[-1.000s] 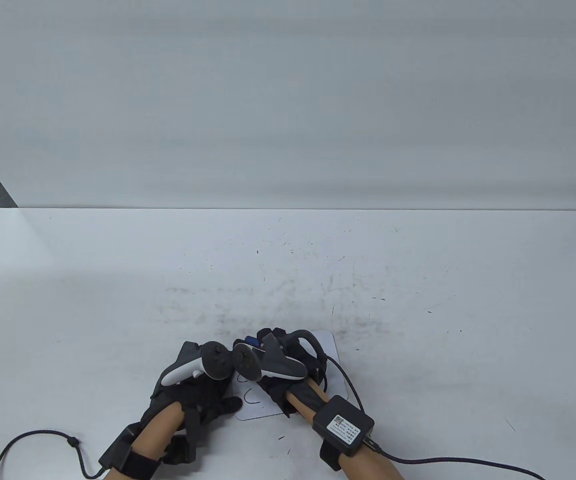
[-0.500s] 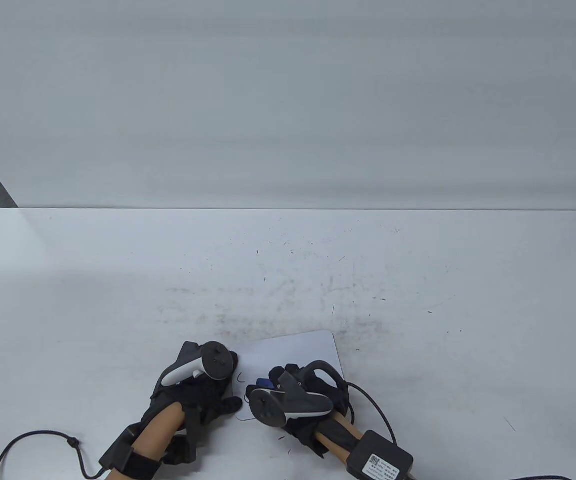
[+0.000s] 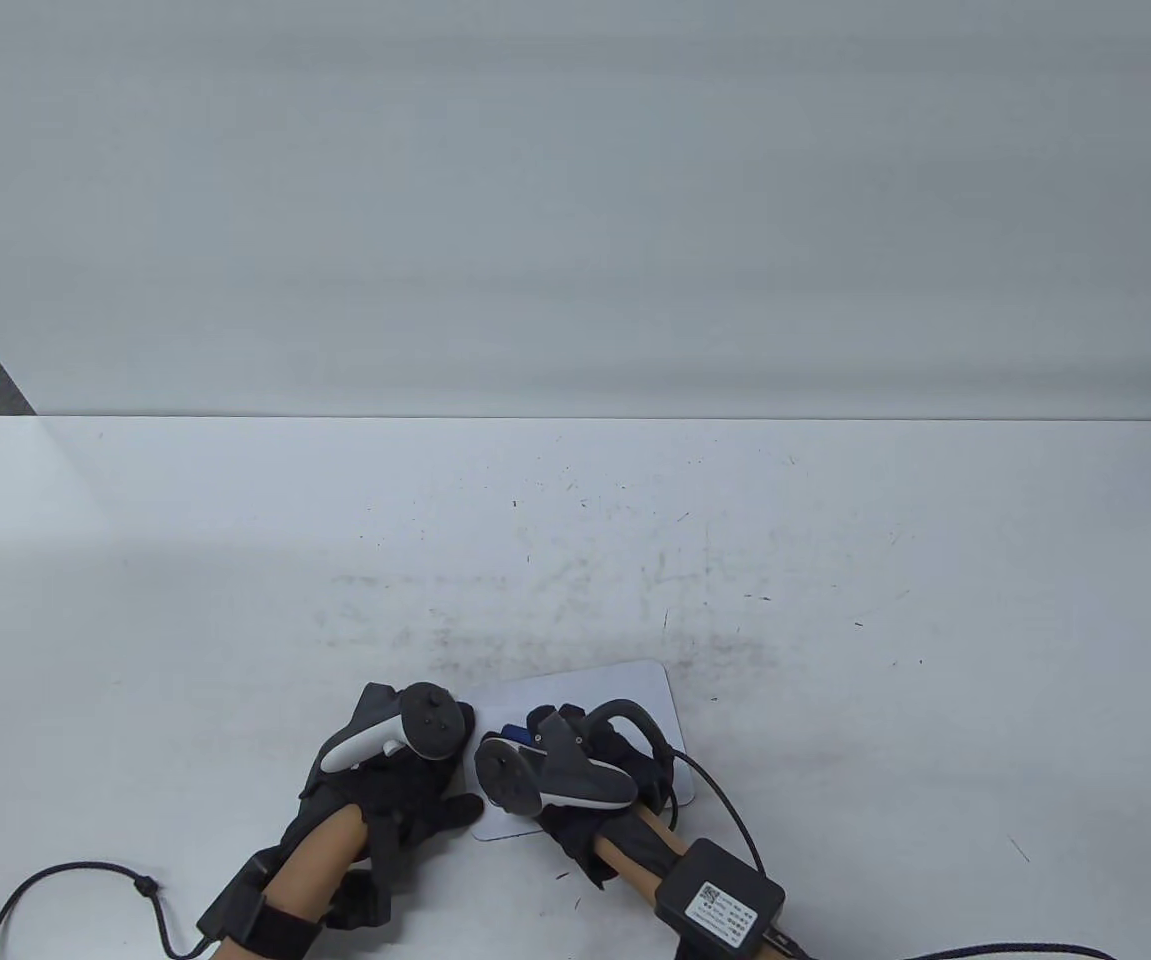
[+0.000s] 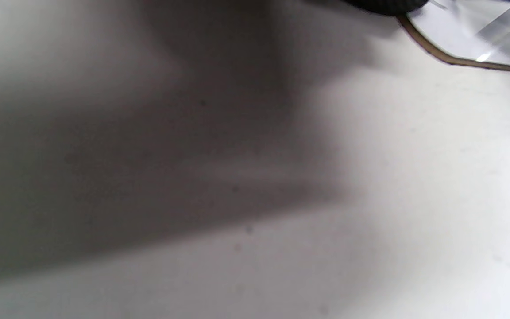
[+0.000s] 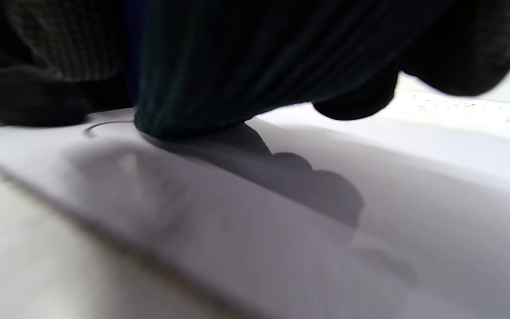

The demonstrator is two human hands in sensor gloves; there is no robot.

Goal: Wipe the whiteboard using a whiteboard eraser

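A small white whiteboard (image 3: 625,690) lies flat on the table near the front edge. My right hand (image 3: 575,765) grips a blue whiteboard eraser (image 3: 513,738) and presses it on the board. In the right wrist view the dark eraser (image 5: 219,75) rests on the board (image 5: 370,186) beside a thin curved pen mark (image 5: 104,126). My left hand (image 3: 405,770) rests on the board's left edge, its fingers spread. In the left wrist view only the board's corner (image 4: 472,40) shows at the top right.
The white table (image 3: 835,560) carries faint dark scuffs behind the board. A white backdrop (image 3: 575,200) rises at the table's far edge. Black cables (image 3: 65,890) trail from both wrists along the front edge.
My right hand with the eraser went from the board's far part down to its near right, then back up and left toward the middle. The pen marks seen earlier no longer show. The left hand stayed.
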